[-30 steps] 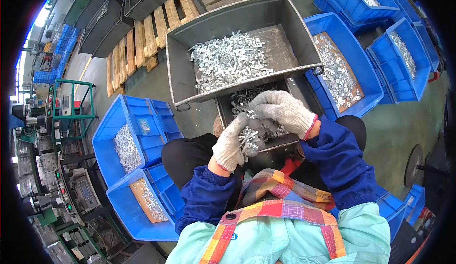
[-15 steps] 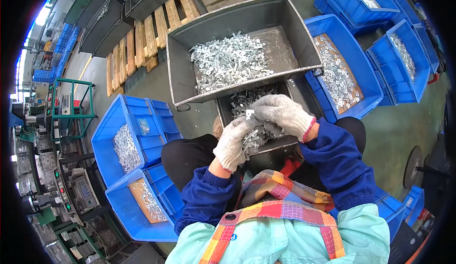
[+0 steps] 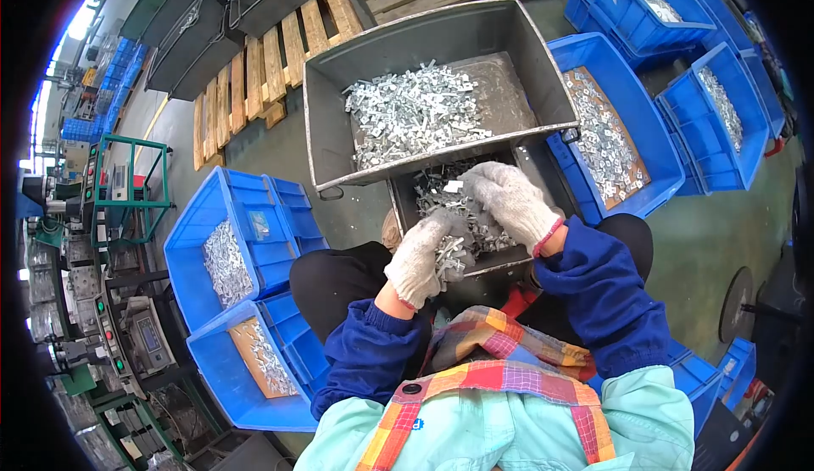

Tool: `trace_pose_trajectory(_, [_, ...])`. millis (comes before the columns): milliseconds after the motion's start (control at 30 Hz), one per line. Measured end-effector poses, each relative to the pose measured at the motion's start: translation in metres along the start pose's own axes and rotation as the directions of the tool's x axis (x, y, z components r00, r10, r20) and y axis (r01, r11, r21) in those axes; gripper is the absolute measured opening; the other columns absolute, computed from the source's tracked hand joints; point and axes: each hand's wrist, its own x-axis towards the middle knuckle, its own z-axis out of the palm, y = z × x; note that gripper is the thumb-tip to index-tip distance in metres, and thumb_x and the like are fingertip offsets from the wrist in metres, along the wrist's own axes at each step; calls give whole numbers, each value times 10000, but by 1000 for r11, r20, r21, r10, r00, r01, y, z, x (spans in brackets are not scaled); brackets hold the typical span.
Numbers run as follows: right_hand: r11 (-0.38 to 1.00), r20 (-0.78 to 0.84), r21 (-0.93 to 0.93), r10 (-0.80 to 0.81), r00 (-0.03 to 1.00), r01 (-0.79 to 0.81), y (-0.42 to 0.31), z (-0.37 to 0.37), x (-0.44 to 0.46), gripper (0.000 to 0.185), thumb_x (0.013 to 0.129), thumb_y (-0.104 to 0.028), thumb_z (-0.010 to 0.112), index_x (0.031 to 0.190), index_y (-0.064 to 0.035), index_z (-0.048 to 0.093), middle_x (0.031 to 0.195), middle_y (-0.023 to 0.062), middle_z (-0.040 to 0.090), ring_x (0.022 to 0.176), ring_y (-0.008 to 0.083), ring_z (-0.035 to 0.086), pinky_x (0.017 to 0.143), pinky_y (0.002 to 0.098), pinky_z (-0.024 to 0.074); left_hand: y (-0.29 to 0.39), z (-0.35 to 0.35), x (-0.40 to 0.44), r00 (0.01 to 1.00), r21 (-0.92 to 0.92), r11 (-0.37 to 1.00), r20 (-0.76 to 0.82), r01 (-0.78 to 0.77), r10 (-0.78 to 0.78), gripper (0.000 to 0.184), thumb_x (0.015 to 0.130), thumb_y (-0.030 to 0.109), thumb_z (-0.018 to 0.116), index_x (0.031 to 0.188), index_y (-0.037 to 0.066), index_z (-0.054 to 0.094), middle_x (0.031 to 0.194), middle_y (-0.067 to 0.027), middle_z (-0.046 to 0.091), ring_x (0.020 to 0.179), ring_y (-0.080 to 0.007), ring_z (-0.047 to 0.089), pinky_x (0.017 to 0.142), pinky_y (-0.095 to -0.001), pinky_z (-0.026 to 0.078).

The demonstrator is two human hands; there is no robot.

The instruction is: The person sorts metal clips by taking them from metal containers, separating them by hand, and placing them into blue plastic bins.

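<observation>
My left hand (image 3: 420, 255), in a whitish knit glove with a grey-stained tip, is curled around a cluster of small metal pieces (image 3: 451, 255). To its right and a little higher, my right hand (image 3: 510, 204) wears a similar glove with a red cuff edge. Its fingers are bent together, and a bright flat metal piece (image 3: 454, 187) shows at their tips. Both hands are over a dark metal bin (image 3: 543, 174) of loose metal pieces, between my knees. The fingertips are partly hidden by the gloves and the pieces.
A large grey metal bin (image 3: 534, 68) with a heap of shiny pieces overhangs the dark bin's far side. Blue crates of parts stand left (image 3: 199, 255) and right (image 3: 657, 153). Wooden pallets (image 3: 263, 77) lie behind; machinery (image 3: 127, 335) lines the far left.
My right hand has drawn slightly up and right, away from my left hand. The bright piece has shifted up and right with it. My left hand has barely moved.
</observation>
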Motion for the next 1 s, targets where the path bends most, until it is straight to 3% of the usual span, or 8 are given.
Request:
trace_pose_trajectory(200, [970,104,-244,14,994,11,-20,-6,-11,309,956,-273,585,1025,-7,725,830,107,710,739,183,670,675,355,530,13,9,-2,1000,-22,1000,27,1,-1,301,1002,290,614,1170,43,647,905,-57,701,686,-142,675,543,-272,547])
trace_pose_trajectory(333, [850,273,-367,-290,917,378,5,-2,1,338,936,-307,600,1030,-12,735,998,172,727,974,324,684,870,418,518,0,-8,9,992,-10,999,122,-37,38,285,989,256,646,1170,37,648,907,-54,706,679,-126,673,552,-260,555])
trace_pose_trajectory(400, [853,226,-340,-334,915,396,-2,1,-2,323,946,-291,618,1062,-12,732,926,136,715,854,239,685,777,363,537,17,-1,-3,994,-116,992,109,44,-31,264,973,247,674,1142,46,648,879,-60,704,635,-147,671,501,-275,551])
trace_pose_trajectory(500, [996,87,-93,-4,996,12,-30,5,-15,340,959,-296,643,1119,-4,710,891,61,693,754,142,646,682,306,530,54,3,-30,988,-233,962,-90,-142,124,264,987,346,664,1104,110,641,858,-20,639,642,-143,604,431,-242,459])
trace_pose_trajectory(600, [1000,93,-28,-6,996,9,-27,-2,-12,340,977,-277,628,1164,-1,691,879,41,692,689,114,623,591,273,501,110,-43,-56,855,-749,658,290,-77,430,185,1020,334,602,1091,171,649,891,34,618,844,-131,592,576,-261,522])
trace_pose_trajectory(733, [992,82,-6,-126,989,127,-10,-3,-3,324,987,-272,623,1163,-8,689,840,50,687,603,90,587,493,251,450,185,-115,-116,661,-626,678,325,-385,676,295,993,446,618,1011,155,662,935,-16,648,799,-153,633,607,-277,529])
trace_pose_trajectory(833, [998,82,0,-61,995,61,-29,4,-14,299,986,-263,627,1130,-8,691,796,31,658,571,92,568,465,264,437,210,-176,-132,631,-598,491,-33,-634,775,284,1020,408,586,1050,138,668,950,-25,652,826,-164,637,538,-250,546])
trace_pose_trajectory(1000, [1000,100,25,-22,995,19,-36,8,-17,286,963,-269,643,1096,-21,697,771,20,621,551,85,547,440,249,408,165,-99,-105,782,-623,623,28,-473,622,256,1031,348,592,1114,115,655,971,-9,658,846,-182,646,581,-295,566])
